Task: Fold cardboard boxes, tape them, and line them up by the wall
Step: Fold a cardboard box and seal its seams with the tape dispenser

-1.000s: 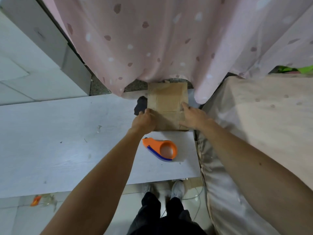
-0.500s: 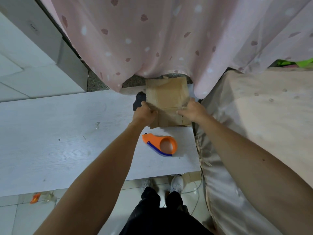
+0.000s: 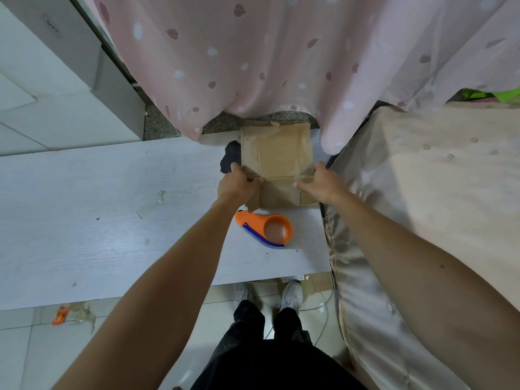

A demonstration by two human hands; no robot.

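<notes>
A small orange wrapper [image 3: 60, 317] lies on the floor at the left. Above it is a long white worktop [image 3: 84, 206]. The left hand [image 3: 237, 184] holds the left side of the cardboard box [image 3: 277, 156]; its grip is curled round that edge, with the thumb on top. A dark patch [image 3: 231, 159] shows just beside the box on the left. The box sits at the far right end of the worktop, taped on top, right under the hem of a pink spotted curtain [image 3: 281, 66]. An orange and blue tape dispenser [image 3: 266, 229] lies on the worktop near the box. The right hand [image 3: 320, 182] pinches the box's right near corner, fingers along the side. A bed [image 3: 422, 192] with a shiny cover is at the right.
</notes>
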